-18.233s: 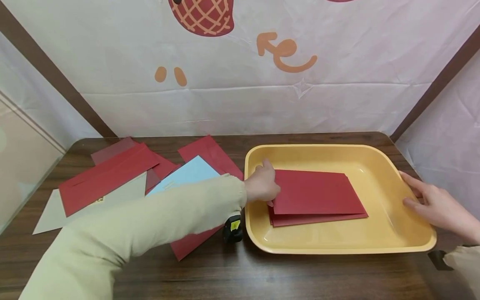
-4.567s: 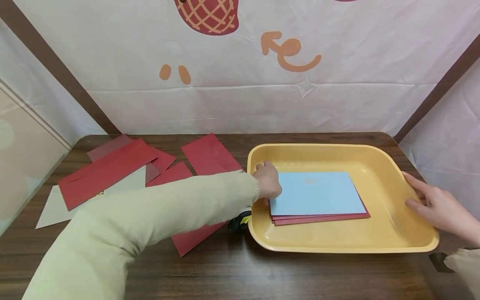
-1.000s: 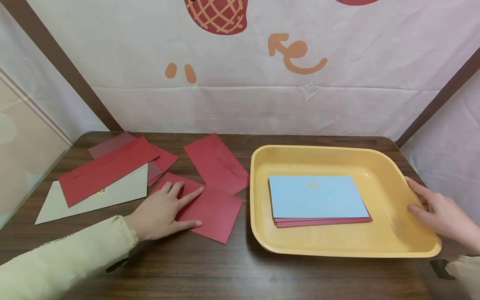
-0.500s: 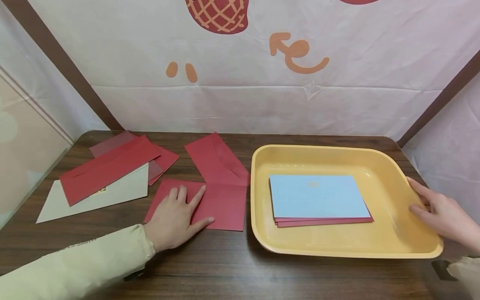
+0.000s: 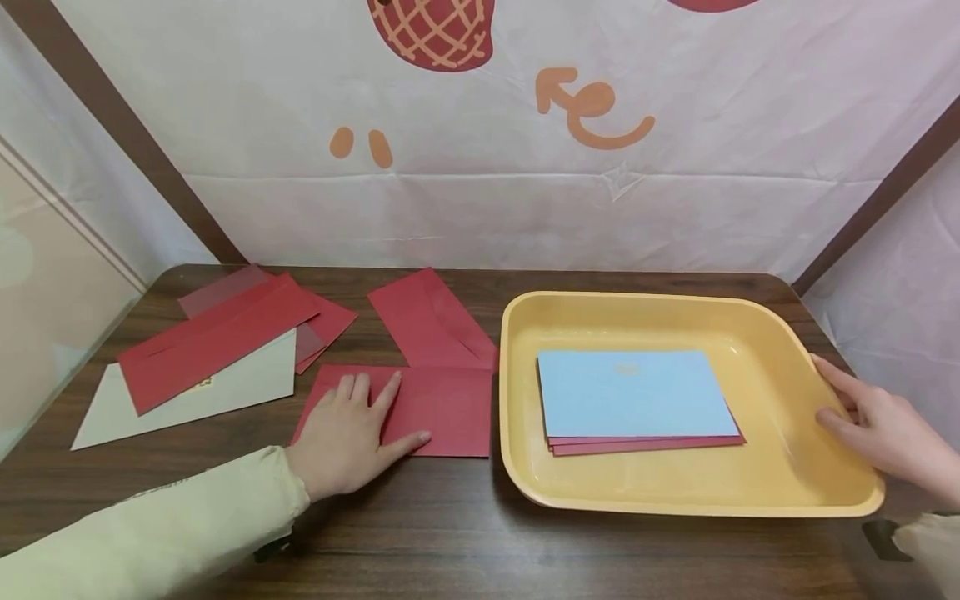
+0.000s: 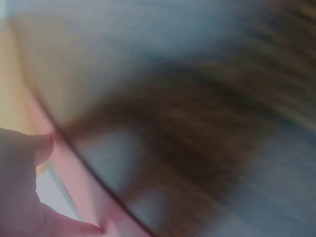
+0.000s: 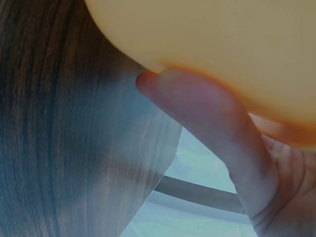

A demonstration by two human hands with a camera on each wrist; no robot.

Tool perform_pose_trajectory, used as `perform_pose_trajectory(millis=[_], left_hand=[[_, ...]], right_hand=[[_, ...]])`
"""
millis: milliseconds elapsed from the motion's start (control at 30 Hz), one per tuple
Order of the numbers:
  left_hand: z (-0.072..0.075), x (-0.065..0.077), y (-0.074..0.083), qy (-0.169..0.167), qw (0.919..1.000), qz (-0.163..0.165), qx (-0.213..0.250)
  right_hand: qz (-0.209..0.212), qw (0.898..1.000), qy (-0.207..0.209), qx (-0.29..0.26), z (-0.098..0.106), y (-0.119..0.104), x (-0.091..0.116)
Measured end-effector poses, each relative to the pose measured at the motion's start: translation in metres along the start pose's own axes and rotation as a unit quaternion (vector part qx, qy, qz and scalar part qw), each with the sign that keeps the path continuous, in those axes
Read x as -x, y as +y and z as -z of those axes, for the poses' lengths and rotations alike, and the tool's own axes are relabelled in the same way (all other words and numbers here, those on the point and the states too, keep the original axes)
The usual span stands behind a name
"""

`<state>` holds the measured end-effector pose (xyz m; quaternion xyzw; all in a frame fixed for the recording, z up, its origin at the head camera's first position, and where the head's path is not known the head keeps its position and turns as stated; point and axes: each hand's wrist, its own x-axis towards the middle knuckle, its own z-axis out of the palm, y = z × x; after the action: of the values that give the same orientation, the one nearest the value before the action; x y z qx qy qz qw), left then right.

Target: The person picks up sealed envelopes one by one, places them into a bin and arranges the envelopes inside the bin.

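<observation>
My left hand lies on a red envelope on the table, fingers spread and thumb near its front edge. The envelope's long side runs left to right, and its right end reaches the yellow tray. Another red envelope slants behind it. My right hand grips the tray's right wall, thumb on one side and fingers behind. Inside the tray, a light blue envelope with a small gold mark tops a stack of red ones. Blur fills much of the left wrist view.
At the left of the brown wooden table several envelopes overlap: a long red one, a cream one with a gold mark, and more red ones behind. A printed white cloth hangs along the back edge.
Earlier the blue envelope went from the table onto the red stack in the tray. Within the last second my left hand turned the slanted red envelope straight. My right hand keeps its grip.
</observation>
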<state>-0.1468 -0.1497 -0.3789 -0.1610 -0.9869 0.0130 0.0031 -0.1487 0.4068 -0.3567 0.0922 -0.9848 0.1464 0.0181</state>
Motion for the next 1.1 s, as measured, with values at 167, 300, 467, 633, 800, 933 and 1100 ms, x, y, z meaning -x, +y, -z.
perform_pose_trajectory(millis=[167,300,467,633,800,933,1100], left_hand=[[0.011,-0.003,-0.015,-0.002,0.9973,0.040,0.061],[0.018,-0.008,-0.031,-0.043,0.9885,0.085,0.117],[0.022,-0.011,-0.046,-0.110,0.9653,0.152,0.181],[0.023,-0.012,-0.053,-0.115,0.9566,0.181,0.197],[0.022,-0.014,-0.055,-0.119,0.9511,0.196,0.207],[0.021,-0.016,-0.057,-0.119,0.9452,0.207,0.222],[0.020,-0.016,-0.059,-0.128,0.9367,0.217,0.243]], right_hand=[[-0.004,1.000,-0.003,-0.003,0.000,-0.001,0.000],[-0.007,1.000,-0.004,-0.003,0.000,-0.002,0.000],[-0.004,1.000,-0.004,-0.001,0.000,-0.003,-0.001],[-0.004,1.000,-0.002,-0.001,0.000,-0.003,0.000],[-0.005,1.000,-0.002,0.001,0.000,-0.003,0.001],[-0.005,1.000,0.001,-0.002,0.000,-0.002,0.001],[-0.006,1.000,0.000,-0.002,-0.001,-0.001,0.001]])
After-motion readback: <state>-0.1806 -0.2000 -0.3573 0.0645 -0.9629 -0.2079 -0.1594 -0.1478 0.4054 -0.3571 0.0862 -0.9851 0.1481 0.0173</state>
